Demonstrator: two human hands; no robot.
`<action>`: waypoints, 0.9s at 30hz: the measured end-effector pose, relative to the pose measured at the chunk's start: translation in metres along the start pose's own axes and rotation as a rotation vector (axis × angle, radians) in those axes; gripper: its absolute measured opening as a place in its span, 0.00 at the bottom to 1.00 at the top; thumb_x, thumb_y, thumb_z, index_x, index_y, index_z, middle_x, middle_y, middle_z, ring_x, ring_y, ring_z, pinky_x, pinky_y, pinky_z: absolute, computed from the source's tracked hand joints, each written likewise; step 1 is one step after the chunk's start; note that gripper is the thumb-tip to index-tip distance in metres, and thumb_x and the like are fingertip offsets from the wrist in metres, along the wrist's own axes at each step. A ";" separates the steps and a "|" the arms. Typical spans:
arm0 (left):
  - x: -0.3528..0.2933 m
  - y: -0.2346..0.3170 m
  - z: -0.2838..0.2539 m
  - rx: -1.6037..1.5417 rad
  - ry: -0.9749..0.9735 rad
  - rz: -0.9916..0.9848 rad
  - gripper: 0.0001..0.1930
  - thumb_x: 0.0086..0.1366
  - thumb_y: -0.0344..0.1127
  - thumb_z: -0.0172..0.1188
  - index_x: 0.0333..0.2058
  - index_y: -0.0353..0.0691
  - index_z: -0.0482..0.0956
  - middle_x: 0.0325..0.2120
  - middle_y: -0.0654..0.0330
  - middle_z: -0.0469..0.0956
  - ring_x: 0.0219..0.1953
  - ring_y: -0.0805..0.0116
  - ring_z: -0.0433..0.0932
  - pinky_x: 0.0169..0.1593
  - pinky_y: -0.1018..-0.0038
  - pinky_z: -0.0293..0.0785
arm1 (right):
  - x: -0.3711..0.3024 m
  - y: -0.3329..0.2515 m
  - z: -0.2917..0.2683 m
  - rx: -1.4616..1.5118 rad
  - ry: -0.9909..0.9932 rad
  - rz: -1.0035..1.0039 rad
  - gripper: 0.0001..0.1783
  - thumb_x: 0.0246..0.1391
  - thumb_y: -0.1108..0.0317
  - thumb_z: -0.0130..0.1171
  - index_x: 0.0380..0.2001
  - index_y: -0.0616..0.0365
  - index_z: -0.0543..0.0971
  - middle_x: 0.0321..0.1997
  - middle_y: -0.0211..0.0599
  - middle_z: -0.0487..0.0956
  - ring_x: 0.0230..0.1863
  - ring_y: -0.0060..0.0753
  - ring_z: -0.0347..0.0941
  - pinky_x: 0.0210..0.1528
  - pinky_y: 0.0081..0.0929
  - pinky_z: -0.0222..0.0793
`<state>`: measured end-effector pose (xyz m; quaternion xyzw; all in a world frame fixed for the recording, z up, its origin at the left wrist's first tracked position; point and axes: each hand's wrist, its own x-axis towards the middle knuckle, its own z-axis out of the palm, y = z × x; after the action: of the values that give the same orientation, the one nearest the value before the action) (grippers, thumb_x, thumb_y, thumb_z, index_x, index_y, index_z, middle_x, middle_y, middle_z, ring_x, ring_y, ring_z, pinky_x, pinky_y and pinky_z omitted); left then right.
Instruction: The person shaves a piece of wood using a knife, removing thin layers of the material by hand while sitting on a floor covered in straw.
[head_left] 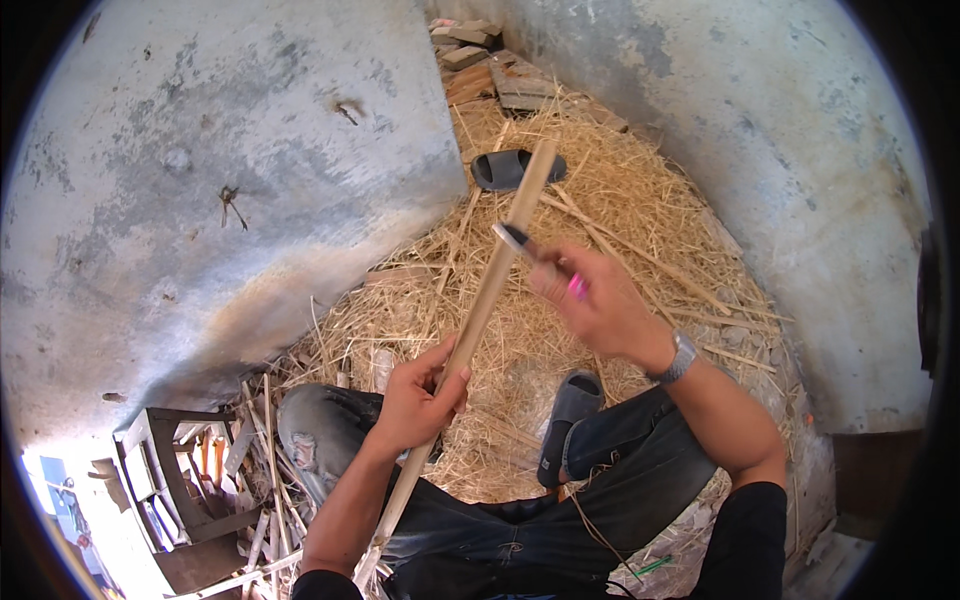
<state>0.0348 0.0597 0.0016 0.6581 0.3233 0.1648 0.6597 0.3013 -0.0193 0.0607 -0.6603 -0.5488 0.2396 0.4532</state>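
A long, pale bamboo strip [480, 305] runs slantwise from my lap up toward the far side. My left hand [423, 397] is wrapped round it at about its middle, and its lower end passes beside my left thigh. My right hand [590, 300] is closed on a knife [513, 238] whose shiny blade lies across the upper part of the strip. Something bright pink shows at my right fingers; the handle is mostly hidden and slightly blurred. A silver watch sits on my right wrist.
Straw-like shavings [620, 210] and thin strips cover the floor between two worn walls. A loose grey slipper [500, 170] lies beyond the strip's upper end; another is on my foot. A dark wooden frame [160, 490] with sticks stands at left. Bricks [465, 45] are piled at the back.
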 end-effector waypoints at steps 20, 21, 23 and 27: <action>-0.007 -0.002 0.006 -0.015 -0.117 0.061 0.27 0.72 0.27 0.60 0.68 0.34 0.68 0.21 0.70 0.75 0.21 0.85 0.72 0.24 0.82 0.69 | 0.030 0.046 -0.063 -0.317 0.226 0.166 0.26 0.73 0.55 0.51 0.25 0.64 0.73 0.15 0.40 0.67 0.18 0.31 0.60 0.25 0.38 0.59; -0.007 -0.005 0.006 -0.021 -0.117 0.078 0.27 0.72 0.27 0.60 0.68 0.34 0.69 0.21 0.70 0.75 0.21 0.85 0.71 0.24 0.82 0.69 | 0.030 0.047 -0.063 -0.307 0.216 0.177 0.26 0.74 0.54 0.50 0.24 0.64 0.73 0.15 0.38 0.66 0.18 0.30 0.60 0.25 0.38 0.58; -0.008 -0.006 0.005 -0.011 -0.117 0.074 0.27 0.72 0.27 0.60 0.69 0.35 0.68 0.21 0.70 0.74 0.20 0.85 0.71 0.24 0.82 0.69 | 0.030 0.051 -0.063 -0.287 0.195 0.200 0.27 0.74 0.54 0.50 0.24 0.63 0.73 0.15 0.36 0.66 0.18 0.29 0.60 0.25 0.37 0.58; -0.009 0.000 0.004 -0.059 -0.143 0.043 0.28 0.73 0.27 0.60 0.69 0.35 0.67 0.20 0.71 0.74 0.20 0.85 0.70 0.23 0.82 0.68 | 0.030 0.051 -0.063 -0.132 0.238 0.227 0.27 0.74 0.52 0.50 0.22 0.60 0.72 0.16 0.29 0.65 0.19 0.25 0.59 0.25 0.33 0.56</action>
<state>0.0303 0.0510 0.0036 0.6553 0.2561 0.1413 0.6965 0.3868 -0.0115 0.0523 -0.7700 -0.4278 0.1730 0.4406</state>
